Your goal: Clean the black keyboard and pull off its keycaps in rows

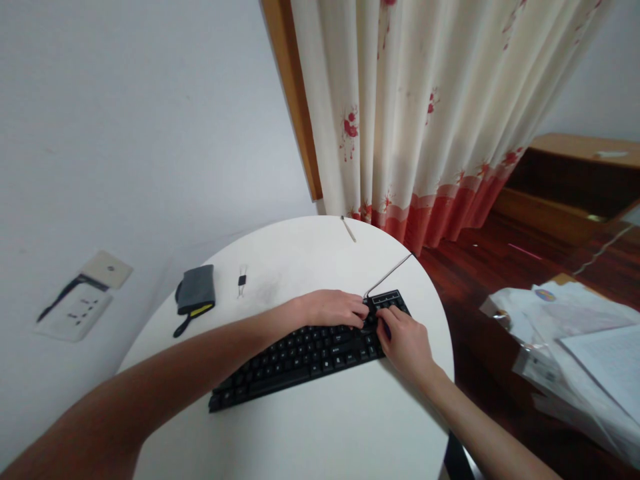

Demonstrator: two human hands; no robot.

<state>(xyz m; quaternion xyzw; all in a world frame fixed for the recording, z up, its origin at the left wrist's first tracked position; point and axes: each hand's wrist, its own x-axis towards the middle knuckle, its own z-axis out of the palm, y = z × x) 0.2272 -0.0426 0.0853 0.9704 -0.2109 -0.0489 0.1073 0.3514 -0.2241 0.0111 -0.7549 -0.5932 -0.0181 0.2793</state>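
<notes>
A black keyboard [300, 360] lies at a slant across the round white table [280, 433]. My left hand [337, 309] reaches over its upper right part, with fingers bent down and drawn together on the keys; their tips are partly hidden. Beside it, my right hand [406, 339] is closed in a pinch at the number pad end. A small dark purple patch shows by its fingers, too little to name. Both hands are close together, nearly touching. The keyboard's cable [390, 275] runs from its back edge to the table's far right edge.
A grey pouch [197, 290] with a yellow edge and a black binder clip [242, 280] lie on the left. A thin pale stick-like tool [349, 229] lies at the far edge. Beyond are a curtain [400, 133], a wall socket [75, 310] and bagged papers [590, 353].
</notes>
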